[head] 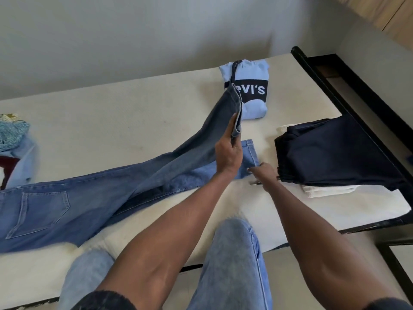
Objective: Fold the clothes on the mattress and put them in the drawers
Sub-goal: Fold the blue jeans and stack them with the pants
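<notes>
Blue jeans [73, 198] lie stretched across the cream mattress [125, 124], waist at the left, legs running right. My left hand [230, 153] grips the hem of the upper leg and holds it lifted above the mattress. The lower leg lies flat, and my right hand [263, 173] pinches its hem corner against the mattress. A folded light-blue hoodie [248, 74] with a dark logo panel sits behind the raised leg. A folded dark navy garment [335, 153] lies on a white one [324, 190] at the right.
A pile of unfolded clothes [13, 139] lies at the mattress's left edge. A black bed frame [348, 92] runs along the right side. My knees in light jeans [234, 253] are at the mattress's near edge. A pale wall stands behind.
</notes>
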